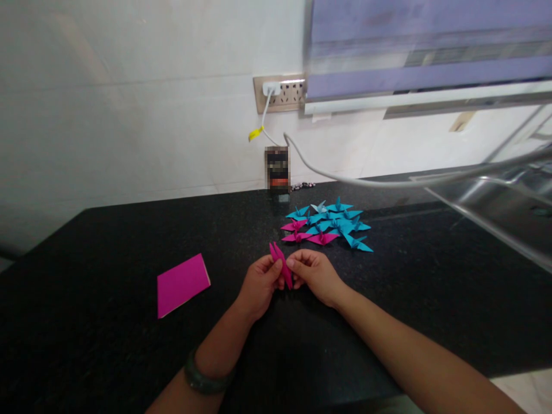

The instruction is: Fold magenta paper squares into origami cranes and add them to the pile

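Observation:
A narrow folded piece of magenta paper stands between my two hands over the black countertop. My left hand pinches its left side with thumb and fingers. My right hand pinches its right side, thumb tip against the paper. Just beyond my hands lies a cluster of several finished paper cranes, mostly blue with a few magenta ones at its near left. A flat magenta paper stack lies to the left of my left hand.
A white cable runs from a wall socket strip down across the counter's back. A small dark box stands against the white wall. A metal sink sits at the right. A green bangle circles my left wrist.

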A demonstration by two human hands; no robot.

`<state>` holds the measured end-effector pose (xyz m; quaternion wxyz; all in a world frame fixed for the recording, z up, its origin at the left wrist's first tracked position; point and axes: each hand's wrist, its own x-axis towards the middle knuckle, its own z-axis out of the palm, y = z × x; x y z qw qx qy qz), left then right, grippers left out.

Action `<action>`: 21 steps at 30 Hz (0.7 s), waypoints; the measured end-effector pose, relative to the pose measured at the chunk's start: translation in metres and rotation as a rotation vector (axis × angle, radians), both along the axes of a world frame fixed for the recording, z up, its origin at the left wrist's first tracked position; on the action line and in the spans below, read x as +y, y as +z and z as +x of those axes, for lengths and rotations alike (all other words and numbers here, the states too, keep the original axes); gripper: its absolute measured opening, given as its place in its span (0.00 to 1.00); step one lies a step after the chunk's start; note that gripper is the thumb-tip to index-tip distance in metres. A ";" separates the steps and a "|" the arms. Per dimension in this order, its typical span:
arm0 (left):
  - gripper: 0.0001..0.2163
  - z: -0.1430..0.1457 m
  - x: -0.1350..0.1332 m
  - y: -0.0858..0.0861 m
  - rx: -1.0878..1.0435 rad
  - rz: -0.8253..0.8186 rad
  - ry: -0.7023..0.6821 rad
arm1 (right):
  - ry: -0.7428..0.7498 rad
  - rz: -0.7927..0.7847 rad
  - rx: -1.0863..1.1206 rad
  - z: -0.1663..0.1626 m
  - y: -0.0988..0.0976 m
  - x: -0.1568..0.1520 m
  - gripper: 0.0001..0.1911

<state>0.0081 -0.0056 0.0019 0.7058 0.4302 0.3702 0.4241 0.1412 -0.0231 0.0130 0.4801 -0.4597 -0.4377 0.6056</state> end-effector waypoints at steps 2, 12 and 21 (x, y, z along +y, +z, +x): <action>0.11 0.000 0.000 0.000 -0.018 -0.010 -0.004 | 0.003 0.025 -0.027 0.000 0.000 0.000 0.13; 0.10 0.000 0.000 -0.002 0.044 0.043 0.001 | -0.083 0.161 -0.287 -0.004 -0.007 -0.001 0.06; 0.10 -0.001 0.001 -0.008 0.070 0.113 0.041 | -0.073 0.279 -0.359 -0.002 -0.007 -0.004 0.07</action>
